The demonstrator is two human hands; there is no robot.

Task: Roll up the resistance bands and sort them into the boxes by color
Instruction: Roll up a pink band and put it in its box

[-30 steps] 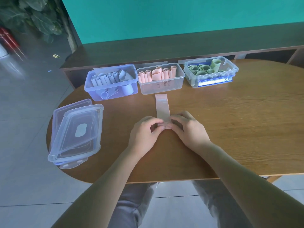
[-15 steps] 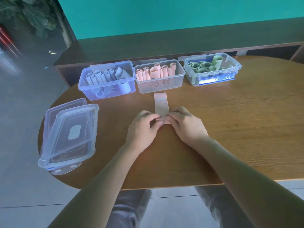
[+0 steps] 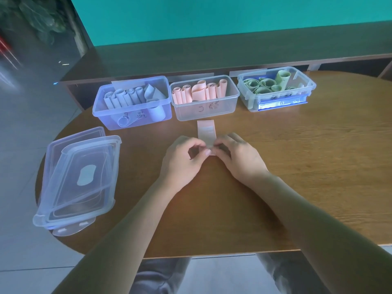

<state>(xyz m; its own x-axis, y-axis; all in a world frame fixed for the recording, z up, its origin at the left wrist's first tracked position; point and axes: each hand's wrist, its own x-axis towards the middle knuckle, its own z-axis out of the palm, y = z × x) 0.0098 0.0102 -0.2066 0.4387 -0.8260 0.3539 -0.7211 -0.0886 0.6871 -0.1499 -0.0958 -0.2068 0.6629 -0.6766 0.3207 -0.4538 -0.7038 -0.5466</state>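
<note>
While both hands work the near end of a pink band (image 3: 206, 132) lying flat on the table (image 3: 297, 166), the sorting looks mostly done. The left hand (image 3: 182, 160) and right hand (image 3: 239, 160) each pinch the band's near end w/ curled fingertips, thumbs tucked in, apparently starting or tightening the roll; only a short flat stretch shows beyond the fingers, pointing at the middle box.

Done so far, judging by contents: the blue box (image 3: 131, 102) holds several pale blue rolls, the clear middle box (image 3: 204, 98) has a row of pink rolls, and the right box (image 3: 275, 88) is packed w/ green coils. No other loose bands are visible on the table, so this pink one may be the last. Left to do: finish rolling, then drop it in the middle box, which sits just beyond the band's far end.

Nearby: a stack of clear lids (image 3: 78, 179) at the table's left edge, well apart from the hands. Nothing blocks the path to the pink box, though its rolls sit loosely and one has sprung partly open, so space could be tight-ish.
</note>
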